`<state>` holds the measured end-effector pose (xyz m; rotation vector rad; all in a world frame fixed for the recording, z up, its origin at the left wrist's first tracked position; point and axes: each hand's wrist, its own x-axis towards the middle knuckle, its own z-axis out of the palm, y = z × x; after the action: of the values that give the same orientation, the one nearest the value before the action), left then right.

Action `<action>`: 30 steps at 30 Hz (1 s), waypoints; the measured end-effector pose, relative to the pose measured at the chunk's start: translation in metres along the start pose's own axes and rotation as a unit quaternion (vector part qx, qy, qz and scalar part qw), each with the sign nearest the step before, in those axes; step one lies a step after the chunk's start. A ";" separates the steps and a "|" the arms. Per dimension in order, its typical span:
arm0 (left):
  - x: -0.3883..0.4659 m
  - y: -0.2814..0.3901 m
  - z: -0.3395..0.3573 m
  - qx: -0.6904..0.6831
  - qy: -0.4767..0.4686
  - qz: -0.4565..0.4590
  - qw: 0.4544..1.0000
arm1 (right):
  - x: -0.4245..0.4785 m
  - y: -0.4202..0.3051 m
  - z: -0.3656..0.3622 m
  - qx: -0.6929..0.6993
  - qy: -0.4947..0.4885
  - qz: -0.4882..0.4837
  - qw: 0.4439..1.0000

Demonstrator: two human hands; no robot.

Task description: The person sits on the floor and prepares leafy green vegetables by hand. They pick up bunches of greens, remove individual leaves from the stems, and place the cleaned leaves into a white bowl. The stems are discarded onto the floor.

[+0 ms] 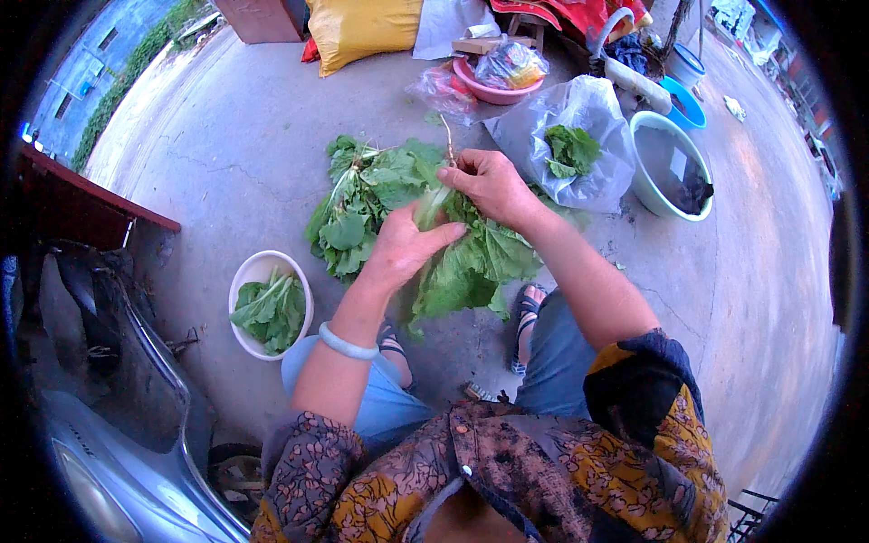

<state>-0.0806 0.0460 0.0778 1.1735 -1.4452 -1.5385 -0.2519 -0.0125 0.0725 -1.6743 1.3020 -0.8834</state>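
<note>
My left hand (411, 244) is wrapped around the pale stalks of a leafy green plant (475, 265), whose broad leaves hang down between my knees. At its root end, my right hand (482, 180) pinches the plant near the thin brown root (448, 139), which points away from me. Behind and left of my hands lies a heap of leafy greens (346, 224) on the concrete floor. A white oval basin (237, 330) at the left holds loose green leaves (275, 312). To the right, a clear plastic bag (604, 186) has some leaves (572, 149) on it.
A pale green basin (703, 159) of water stands right of the bag, with a blue basin (696, 112) behind. A pink basin (499, 95) with plastic bags and a yellow sack (366, 30) are farther off. A silver motor scooter (102, 468) stands close at left.
</note>
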 end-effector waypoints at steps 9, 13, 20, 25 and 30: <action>0.000 0.003 -0.012 0.044 -0.019 -0.062 0.997 | -0.002 -0.009 -0.010 -0.014 -0.085 -0.021 0.996; -0.003 0.012 -0.023 0.002 -0.043 -0.087 0.995 | -0.002 -0.006 -0.014 -0.007 -0.108 -0.055 0.993; -0.010 0.021 -0.026 0.046 -0.064 -0.068 0.995 | -0.003 0.001 -0.017 0.022 -0.170 -0.059 0.983; -0.008 0.011 -0.038 0.078 -0.099 -0.064 0.990 | -0.012 -0.011 -0.029 0.226 -0.145 0.020 0.963; -0.013 0.001 -0.043 0.028 -0.063 -0.093 0.993 | -0.012 -0.009 -0.058 0.411 -0.082 0.036 0.907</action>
<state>-0.0356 0.0430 0.0824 1.2948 -1.5058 -1.7353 -0.3020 -0.0103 0.1046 -0.9907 0.7019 -1.0270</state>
